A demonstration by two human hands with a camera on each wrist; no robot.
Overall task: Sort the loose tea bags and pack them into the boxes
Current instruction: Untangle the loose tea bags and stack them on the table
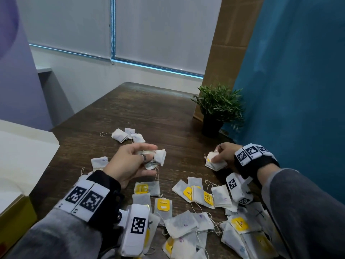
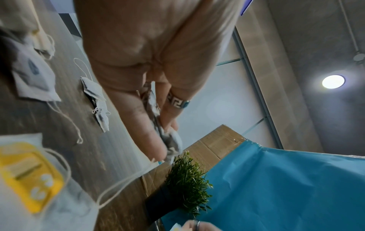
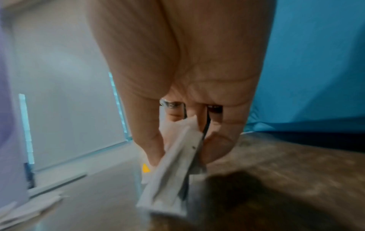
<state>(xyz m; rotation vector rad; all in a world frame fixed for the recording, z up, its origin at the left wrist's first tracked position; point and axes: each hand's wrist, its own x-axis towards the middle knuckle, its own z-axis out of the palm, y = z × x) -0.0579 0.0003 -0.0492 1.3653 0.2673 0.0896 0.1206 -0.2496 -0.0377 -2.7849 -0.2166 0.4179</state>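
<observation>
Loose tea bags (image 1: 183,224) nearest, half sleeve-hidden; both hands (image 1: 130,165) (image 1: 225,153) gripping blurred bag bundles (image 1: 155,158) (image 1: 214,161).

A dark wood-grain worktop (image 1: 141,113) runs under and beyond the fingers. Past the right fingers, a small green plant in a black pot (image 1: 216,109) stands against a blue sheet (image 1: 298,90), with brown cardboard (image 1: 229,43) behind. Far beyond the left fingers hang pale roller blinds (image 1: 158,30).
</observation>
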